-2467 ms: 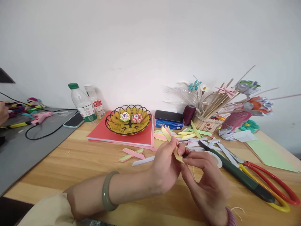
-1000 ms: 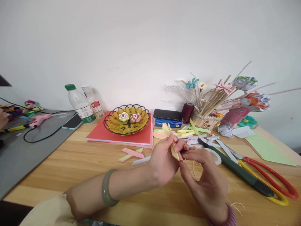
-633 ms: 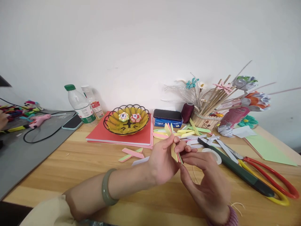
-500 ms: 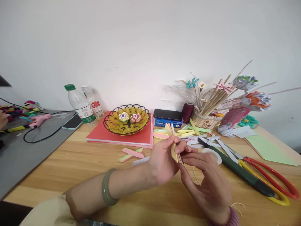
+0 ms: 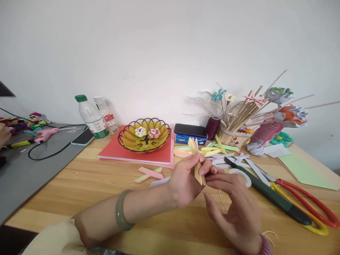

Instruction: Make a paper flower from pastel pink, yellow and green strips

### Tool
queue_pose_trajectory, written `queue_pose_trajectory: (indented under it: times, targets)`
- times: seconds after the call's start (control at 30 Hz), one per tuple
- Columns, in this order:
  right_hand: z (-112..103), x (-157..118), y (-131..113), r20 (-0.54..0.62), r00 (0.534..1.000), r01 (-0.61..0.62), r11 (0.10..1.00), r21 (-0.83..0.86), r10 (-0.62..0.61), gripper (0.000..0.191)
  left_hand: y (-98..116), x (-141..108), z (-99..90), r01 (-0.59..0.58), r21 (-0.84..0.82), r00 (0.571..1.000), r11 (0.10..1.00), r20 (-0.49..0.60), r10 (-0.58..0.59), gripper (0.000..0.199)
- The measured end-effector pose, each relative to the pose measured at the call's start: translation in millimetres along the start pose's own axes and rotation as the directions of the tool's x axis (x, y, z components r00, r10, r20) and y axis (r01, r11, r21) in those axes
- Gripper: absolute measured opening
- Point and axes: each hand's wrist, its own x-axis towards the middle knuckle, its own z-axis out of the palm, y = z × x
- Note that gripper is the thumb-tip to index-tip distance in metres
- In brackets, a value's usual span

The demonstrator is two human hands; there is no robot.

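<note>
My left hand [image 5: 187, 180] pinches a small bundle of folded paper strips [image 5: 197, 171], yellow, pink and green, between thumb and fingers. The strips stand nearly upright, tilted a little, their pointed ends showing above and below the grip. Just right of the bundle's lower end is my right hand [image 5: 236, 209], its fingers stretched out and its thumb apart from them. The right fingertips lie close to the strips; whether they touch is hard to make out. Two crossed folded strips [image 5: 149, 174], pink and green, lie on the table left of my left wrist.
A yellow woven basket [image 5: 124, 141] with two small paper flowers rests on red paper [image 5: 106, 152]. Scissors [image 5: 305, 202] and a dark green cutter [image 5: 268, 191] lie at right, near a tape roll [image 5: 247, 180]. Bottles [image 5: 91, 115] stand behind. A co-worker's hand [image 5: 4, 134] shows far left.
My right thumb has come away from the lower end of the strips, widening the gap to the fingers. My left hand keeps its hold; the view has shifted slightly.
</note>
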Motion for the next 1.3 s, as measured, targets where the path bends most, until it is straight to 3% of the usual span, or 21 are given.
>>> queue_pose_trajectory:
  times: [0.1, 0.2, 0.33, 0.43, 0.6, 0.77, 0.97, 1.03, 1.13, 1.2, 1.23, 1.27, 1.3]
  targets:
    - [-3, -7, 3, -0.048, 0.993, -0.104, 0.992, 0.065, 0.107, 0.021, 1, 2, -5.7, -0.088, 0.235, 0.994, 0.968, 0.089, 0.068, 0.036]
    - [-7, -6, 6, -0.121, 0.964, -0.227, 0.971, 0.077, 0.235, 0.017, 1, 3, -12.2, -0.086, 0.41, 0.988, 0.908, 0.152, 0.025, 0.04]
    - [-13, 12, 9, -0.028, 0.945, -0.327, 0.945, 0.019, 0.327, 0.017, -1, 1, -15.8, -0.066, 0.491, 0.978, 0.868, 0.205, -0.041, 0.037]
    - [-16, 25, 8, 0.073, 0.945, -0.322, 0.946, 0.043, 0.319, 0.023, -1, -1, -16.2, -0.038, 0.507, 0.974, 0.861, 0.213, -0.082, 0.034]
    - [-18, 32, 6, 0.183, 0.919, -0.387, 0.893, 0.231, 0.35, 0.028, 2, -3, -19.3, 0.067, 0.477, 0.936, 0.876, 0.275, -0.221, 0.03]
    - [-26, 35, 9, 0.216, 0.916, -0.396, 0.854, 0.338, 0.339, 0.036, 7, -3, -18.3, 0.242, 0.467, 0.845, 0.851, 0.33, -0.422, 0.03]
    - [-33, 44, 15, 0.264, 0.933, -0.339, 0.842, 0.419, 0.245, 0.015, 10, -3, -13.5, 0.414, 0.483, 0.735, 0.771, 0.322, -0.596, 0.036]
    - [-34, 45, 19, 0.262, 0.934, -0.341, 0.819, 0.462, 0.241, 0.011, 11, -3, -13.1, 0.424, 0.478, 0.731, 0.769, 0.321, -0.603, 0.038]
    - [-38, 44, 25, 0.305, 0.925, -0.358, 0.793, 0.493, 0.228, 0.007, 15, -3, -11.7, 0.341, 0.561, 0.768, 0.754, 0.297, -0.568, 0.04]
    - [-43, 41, 29, 0.372, 0.901, -0.386, 0.804, 0.453, 0.223, 0.006, 19, -5, -9.4, 0.186, 0.737, 0.834, 0.649, 0.231, -0.502, 0.04]
    - [-45, 40, 30, 0.407, 0.886, -0.394, 0.824, 0.407, 0.222, 0.005, 21, -6, -7.9, 0.093, 0.834, 0.88, 0.543, 0.187, -0.437, 0.039]
    - [-47, 38, 30, 0.437, 0.872, -0.39, 0.852, 0.348, 0.22, 0.006, 23, -7, -6.5, -0.009, 0.931, 0.927, 0.366, 0.145, -0.347, 0.037]
    - [-47, 35, 29, 0.462, 0.86, -0.372, 0.885, 0.279, 0.216, 0.011, 25, -8, -5.3, -0.078, 0.982, 0.94, 0.173, 0.131, -0.315, 0.036]
